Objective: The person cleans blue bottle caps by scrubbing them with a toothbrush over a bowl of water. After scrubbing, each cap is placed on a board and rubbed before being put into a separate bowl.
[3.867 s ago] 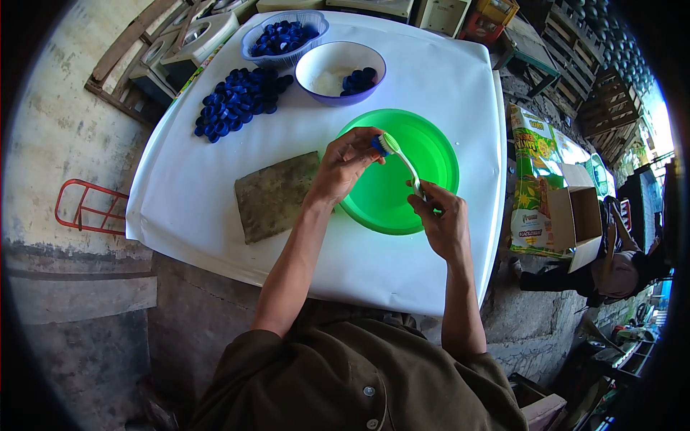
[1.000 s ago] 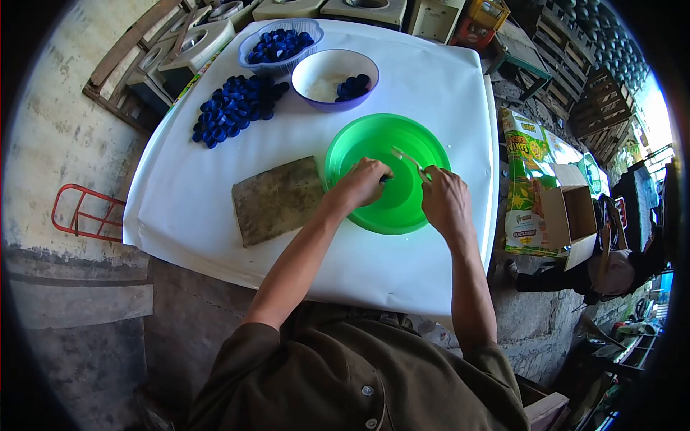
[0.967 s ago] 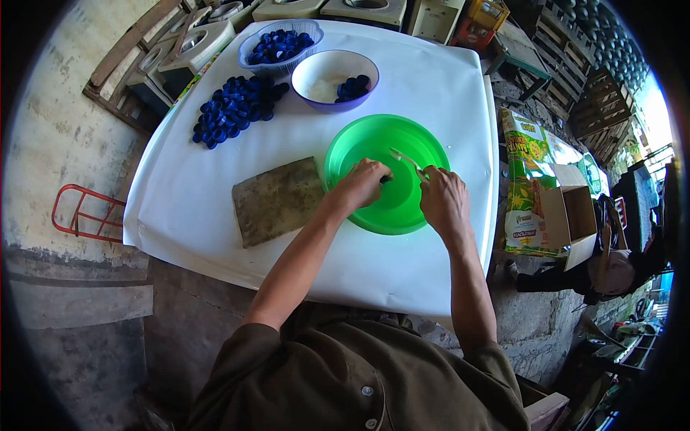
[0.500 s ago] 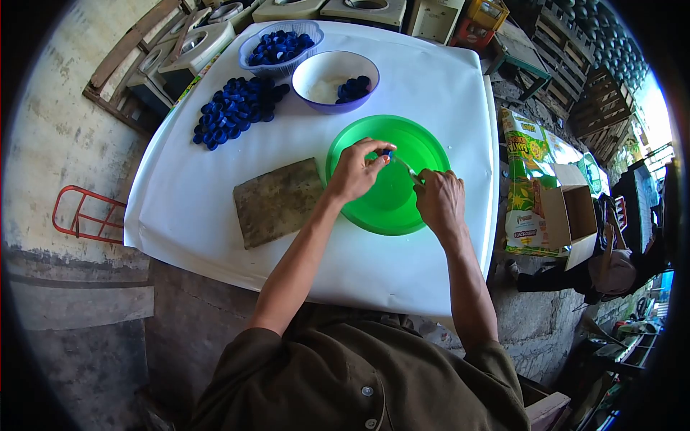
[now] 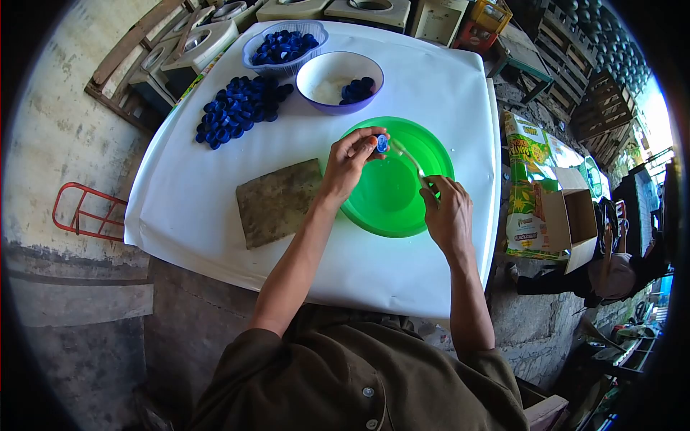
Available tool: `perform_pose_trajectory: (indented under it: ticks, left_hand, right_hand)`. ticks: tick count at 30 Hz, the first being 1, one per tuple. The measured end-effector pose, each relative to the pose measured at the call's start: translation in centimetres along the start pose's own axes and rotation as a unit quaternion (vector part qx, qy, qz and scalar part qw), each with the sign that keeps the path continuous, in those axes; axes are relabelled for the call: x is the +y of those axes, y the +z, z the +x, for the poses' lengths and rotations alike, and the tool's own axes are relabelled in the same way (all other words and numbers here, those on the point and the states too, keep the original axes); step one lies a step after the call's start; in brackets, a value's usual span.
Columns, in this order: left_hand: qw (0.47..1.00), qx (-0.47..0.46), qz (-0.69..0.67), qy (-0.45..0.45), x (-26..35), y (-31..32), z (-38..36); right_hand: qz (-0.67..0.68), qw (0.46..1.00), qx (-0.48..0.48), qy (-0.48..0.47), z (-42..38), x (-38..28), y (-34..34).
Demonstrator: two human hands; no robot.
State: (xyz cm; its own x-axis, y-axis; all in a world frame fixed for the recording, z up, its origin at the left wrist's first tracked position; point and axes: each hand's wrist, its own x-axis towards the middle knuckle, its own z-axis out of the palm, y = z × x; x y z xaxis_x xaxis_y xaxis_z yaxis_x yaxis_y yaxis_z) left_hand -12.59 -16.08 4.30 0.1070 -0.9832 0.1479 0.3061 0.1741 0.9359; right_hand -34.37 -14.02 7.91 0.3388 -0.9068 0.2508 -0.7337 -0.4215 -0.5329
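Observation:
My left hand (image 5: pixel 350 161) is closed on a small blue bottle cap (image 5: pixel 382 144), pinched at the fingertips with its hollow side showing. My right hand (image 5: pixel 449 214) grips a slim, pale tool (image 5: pixel 412 159) by its end. The tool's whitish tip sits just right of the cap, apart from it; it is too blurred to tell its kind. Both hands are over a wide green basin (image 5: pixel 388 228), which seems to hold clear water. Behind it stands a white bowl with a purple outside (image 5: pixel 316 82), with several blue caps (image 5: pixel 357 90) at its right side.
A loose pile of blue caps (image 5: pixel 233 115) lies left of the bowl, near a basket (image 5: pixel 262 70) full of caps. A worn brown slab (image 5: pixel 280 201) rests by my left forearm. Right of the white-covered table (image 5: pixel 180 208), an open cardboard box (image 5: pixel 575 215) and another person (image 5: pixel 611 276) are visible.
The cap has turned so its hollow side shows. My right hand has shifted slightly right and down, drawing the tool's tip away from the cap.

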Motion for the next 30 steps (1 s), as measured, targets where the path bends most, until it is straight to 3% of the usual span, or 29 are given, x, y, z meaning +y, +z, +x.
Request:
perform_pose_trajectory:
  ticks: [5, 11, 17, 30]
  left_hand:
    - [0.988, 0.033, 0.15, 0.009, 0.8, 0.3, -0.2]
    - [0.999, -0.008, 0.012, -0.031, 0.1, 0.2, 0.0]
    - [0.995, 0.02, -0.096, -0.02, -0.7, -0.2, 0.3]
    - [0.998, -0.01, -0.052, -0.031, 0.1, 0.0, -0.1]
  right_hand:
    - [0.097, 0.992, -0.001, 0.075, 0.0, -1.7, -1.1]
    - [0.162, 0.986, 0.009, 0.042, -0.2, -1.9, 0.2]
    - [0.18, 0.983, 0.009, 0.041, -0.9, -2.8, 0.6]
    - [0.189, 0.979, 0.001, 0.074, -0.4, -2.1, -0.5]
